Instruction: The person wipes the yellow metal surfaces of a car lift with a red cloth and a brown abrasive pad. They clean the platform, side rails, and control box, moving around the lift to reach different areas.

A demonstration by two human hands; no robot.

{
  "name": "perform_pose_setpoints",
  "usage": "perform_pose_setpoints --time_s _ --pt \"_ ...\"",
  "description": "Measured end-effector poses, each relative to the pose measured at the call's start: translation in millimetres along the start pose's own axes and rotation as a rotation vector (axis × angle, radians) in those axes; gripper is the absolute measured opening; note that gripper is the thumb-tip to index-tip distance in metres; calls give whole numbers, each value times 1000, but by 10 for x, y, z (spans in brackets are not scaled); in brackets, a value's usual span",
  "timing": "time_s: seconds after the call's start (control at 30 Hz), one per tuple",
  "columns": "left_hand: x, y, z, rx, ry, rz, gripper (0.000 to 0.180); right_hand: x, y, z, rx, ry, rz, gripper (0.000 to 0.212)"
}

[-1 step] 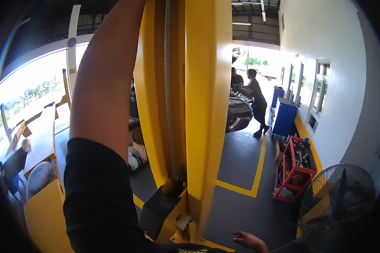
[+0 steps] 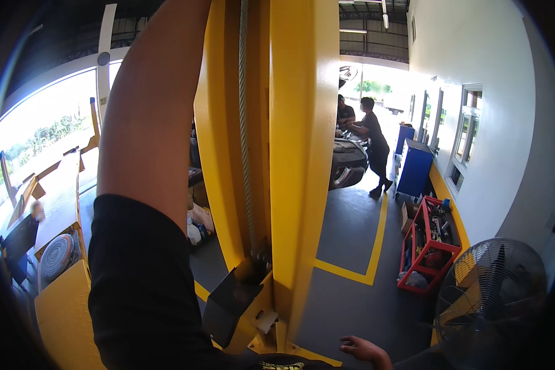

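My left arm [image 2: 148, 135], in a black short sleeve, reaches straight up beside a tall yellow lift column [image 2: 296, 154] and leaves the picture at the top, so my left hand is hidden. A twisted steel cable [image 2: 245, 123] runs down the column's channel to a black box [image 2: 228, 302] at its base. My right hand [image 2: 364, 350] hangs low near the column's foot with its fingers apart, holding nothing.
A standing fan [image 2: 493, 296] is at the lower right, with a red tool cart [image 2: 428, 246] and a blue cabinet [image 2: 416, 166] along the white wall. Two people [image 2: 373, 142] work at a car [image 2: 348, 163] in the back. Yellow lines [image 2: 376, 246] mark the grey floor. A yellow ramp [image 2: 61, 308] lies left.
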State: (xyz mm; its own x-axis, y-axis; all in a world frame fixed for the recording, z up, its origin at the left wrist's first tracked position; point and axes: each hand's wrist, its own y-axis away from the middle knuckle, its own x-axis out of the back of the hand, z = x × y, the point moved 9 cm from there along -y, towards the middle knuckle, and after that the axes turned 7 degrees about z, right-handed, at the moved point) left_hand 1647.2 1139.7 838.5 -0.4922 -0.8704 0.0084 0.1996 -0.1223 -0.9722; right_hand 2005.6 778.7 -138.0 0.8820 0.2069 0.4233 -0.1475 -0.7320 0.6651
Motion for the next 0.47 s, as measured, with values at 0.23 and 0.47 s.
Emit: perform_pose_setpoints --time_s 0.23,0.47 --pt "145 917 -130 98 269 279 85 -16 86 161 -20 75 27 67" --pt "127 2989 -587 100 635 3 69 -75 -72 -282 138 131 -45 66"
